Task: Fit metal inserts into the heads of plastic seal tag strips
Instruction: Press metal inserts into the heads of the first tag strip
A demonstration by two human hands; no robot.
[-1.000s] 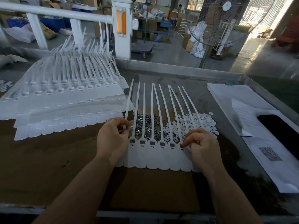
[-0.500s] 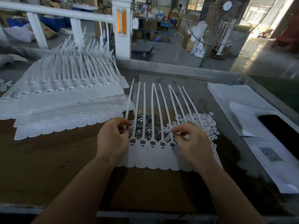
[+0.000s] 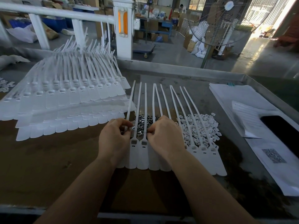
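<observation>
Strips (image 3: 163, 152) lie in a joined white row flat on the brown tabletop (image 3: 48, 167), heads toward us, tails fanning away toward the far edge. We see two head sockets bare between the hands, three more at the right end of the row. Metal inserts (image 3: 142, 125) sit in a small shiny pile under the tails, just behind the heads; white plastic pieces (image 3: 203, 128) are heaped right of it, also under the tails.

Left hand (image 3: 113, 139) sits at the row's left end, knuckles up, fingers curled, thumb and forefinger pinching near a small metal piece at the pile's edge; we cannot tell whether it holds an insert or a tail. Right hand (image 3: 165, 138) is close beside it, covering the middle heads, fingers curled down, tips pinched together just above the second bare head; what it pinches is hidden. Both forearms come in from the bottom edge, converging, wrists above the tags.

Left of the row, a big layered stack of the same strips (image 3: 68, 101) overlaps in tiers, tails rising. Right side: white papers (image 3: 239, 101), one with a QR code, and a dark phone (image 3: 281, 131) lying on them. Metal table rim (image 3: 178, 71) runs behind; a standing fan (image 3: 215, 21) is on the floor beyond.
</observation>
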